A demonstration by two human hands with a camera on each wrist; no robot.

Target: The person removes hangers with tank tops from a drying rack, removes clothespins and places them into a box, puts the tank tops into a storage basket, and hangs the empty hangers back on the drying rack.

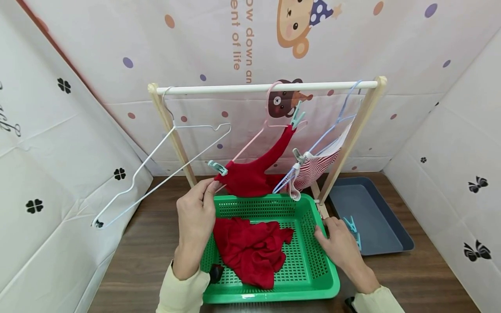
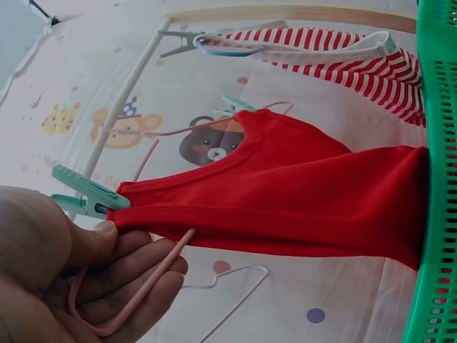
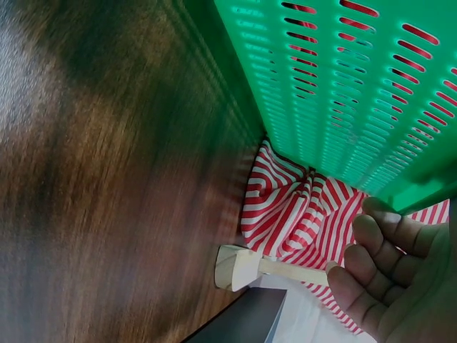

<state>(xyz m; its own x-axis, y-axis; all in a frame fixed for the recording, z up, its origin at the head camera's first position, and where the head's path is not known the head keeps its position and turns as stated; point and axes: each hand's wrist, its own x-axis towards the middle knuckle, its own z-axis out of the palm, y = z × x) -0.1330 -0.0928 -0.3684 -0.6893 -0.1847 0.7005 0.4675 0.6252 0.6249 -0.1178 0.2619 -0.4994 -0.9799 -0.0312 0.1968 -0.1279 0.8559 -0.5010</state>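
Observation:
A red tank top (image 1: 254, 177) hangs on a pink hanger (image 1: 250, 142) on the white rail, pegged by a teal clothespin (image 1: 218, 168) at the left strap and another clothespin (image 1: 298, 115) at the right one. My left hand (image 1: 195, 215) pinches the left strap just below its clothespin. In the left wrist view, the hanger's pink end (image 2: 132, 304) lies across the curled fingers. My right hand (image 1: 340, 243) is at the right rim of the green basket (image 1: 270, 297), holding nothing, its fingers loosely bent. A bunched red cloth (image 1: 254, 252) lies inside the basket.
A red-and-white striped garment (image 1: 317, 169) hangs clipped on a blue hanger (image 1: 332, 126) at the rail's right. On the left is a bare white hanger (image 1: 156, 150). A grey tray (image 1: 375, 217) with teal clothespins stands right of the wooden rack post (image 1: 348, 143).

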